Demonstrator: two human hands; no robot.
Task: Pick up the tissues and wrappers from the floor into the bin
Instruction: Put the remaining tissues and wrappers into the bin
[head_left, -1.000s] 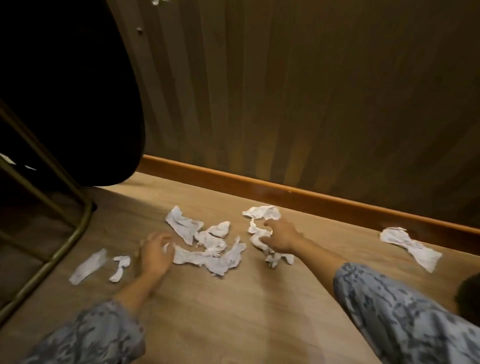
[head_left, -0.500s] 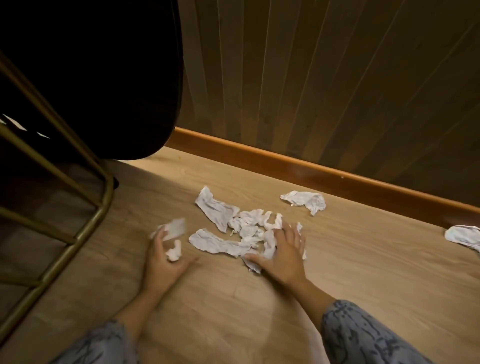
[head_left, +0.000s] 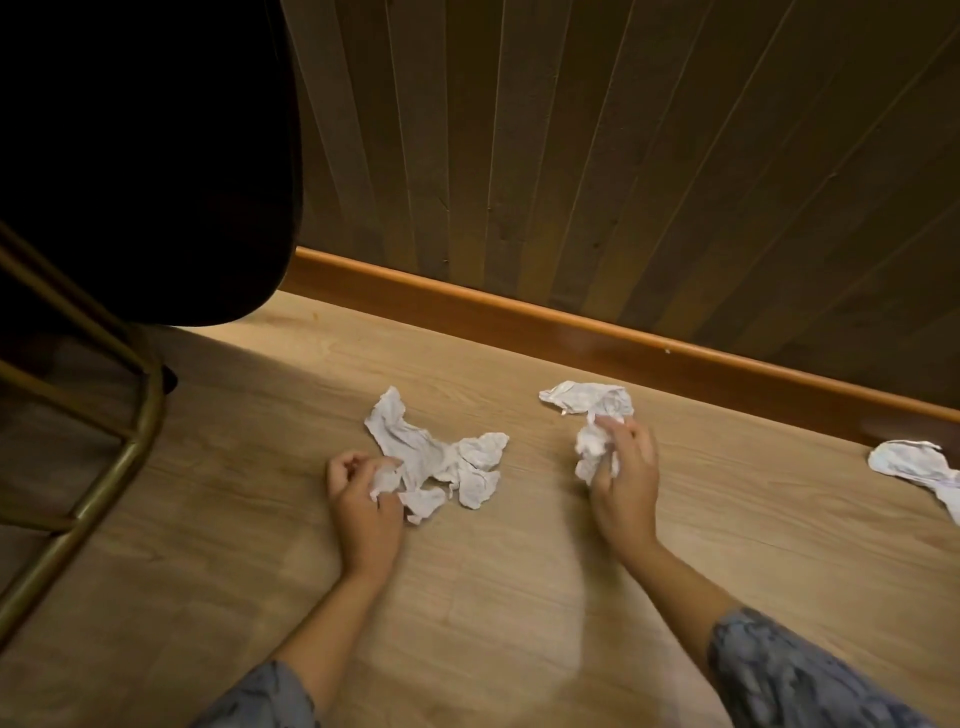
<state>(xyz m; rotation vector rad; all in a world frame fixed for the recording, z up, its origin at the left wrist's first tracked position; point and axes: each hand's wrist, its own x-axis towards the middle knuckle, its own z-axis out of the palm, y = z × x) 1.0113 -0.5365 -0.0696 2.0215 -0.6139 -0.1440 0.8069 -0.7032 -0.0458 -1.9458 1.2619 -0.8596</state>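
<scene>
Floor: light wood-grain laminate floor fills the lower part of the head view, meeting a dark vertical-plank wood wall along an orange-brown wooden skirting board.
Left hand: the left hand rests low on the floor, fingers curled around a small wad of crumpled white tissue; how much paper is inside the fist is hidden by the fingers.
Middle heap: a loose spread of crumpled white tissues lies on the floor touching the left hand's wad and reaching away toward the wall; where one piece ends and the next begins is hard to make out.
Right hand: the right hand has its fingers bent around a bunched white tissue clump, which shows in front of the palm; its lower end is partly covered by the fingers.
Far tissue: a crumpled white tissue near the skirting sits just beyond the right hand's fingertips; whether it joins the held clump cannot be told.
Right edge: a flattened white tissue piece lies well apart from the others and is cut off by the frame.
Sleeves: blue-grey patterned sleeves are cropped at the bottom.
Top left: a large black rounded shape is too dark to identify, with a brass-coloured metal tube frame below it.
</scene>
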